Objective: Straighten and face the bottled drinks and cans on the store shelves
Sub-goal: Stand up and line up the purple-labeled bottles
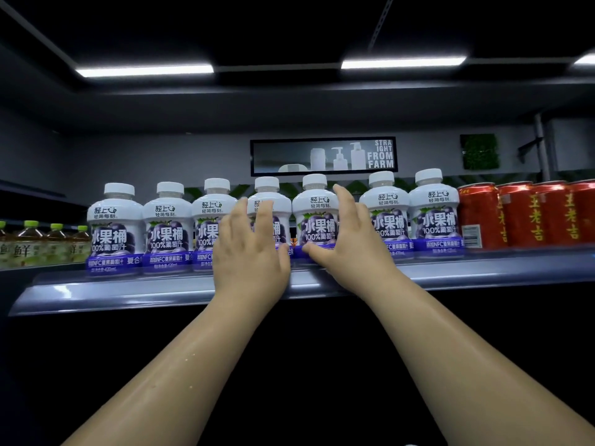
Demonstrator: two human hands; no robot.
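Seven white grape juice bottles stand in a row at the front of the shelf, purple labels facing out. The L hand is up in front of the 4th bottle, fingers straight & spread, flat on its label, not grasping. The R hand is on the 5th bottle: fingers straight up its right side, thumb across the low front, loose, not wrapped round. Red cans stand to the right, next to the last bottle. Green-cap tea bottles sit at far left.
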